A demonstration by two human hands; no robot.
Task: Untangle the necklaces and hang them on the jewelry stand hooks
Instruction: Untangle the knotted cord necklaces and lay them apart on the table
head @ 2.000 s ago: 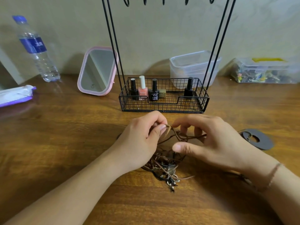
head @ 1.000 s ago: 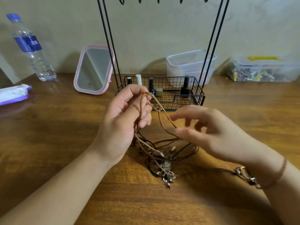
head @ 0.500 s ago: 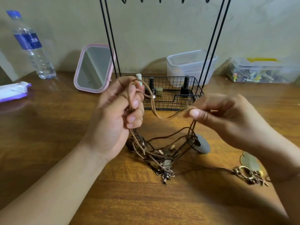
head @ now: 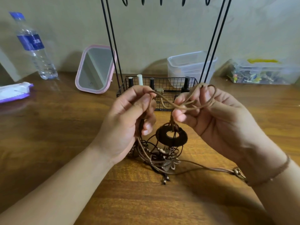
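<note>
A tan necklace cord [head: 168, 103] stretches between my hands above the wooden table. My left hand [head: 128, 122] pinches its left end, and my right hand [head: 215, 117] grips looped strands of the same cord. From the cord under my right fingers hangs a dark brown ring pendant [head: 171, 137], lifted off the table. Below it lies a tangle of brown cords and small metal charms [head: 160, 158]. The black wire jewelry stand [head: 113, 46] rises behind my hands, and its hooks [head: 160, 0] show at the top edge with nothing on them.
The stand's wire basket [head: 164, 83] holds several nail polish bottles. A pink mirror [head: 95, 69], a water bottle [head: 34, 47] and a wipes pack [head: 14, 91] sit at the left. Two clear plastic boxes [head: 191, 67] [head: 261, 72] stand at the back right. A metal charm [head: 238, 172] lies by my right wrist.
Both hands have risen with the tan cord and moved closer together. The ring pendant, which lay on the table, now hangs in the air under my right hand.
</note>
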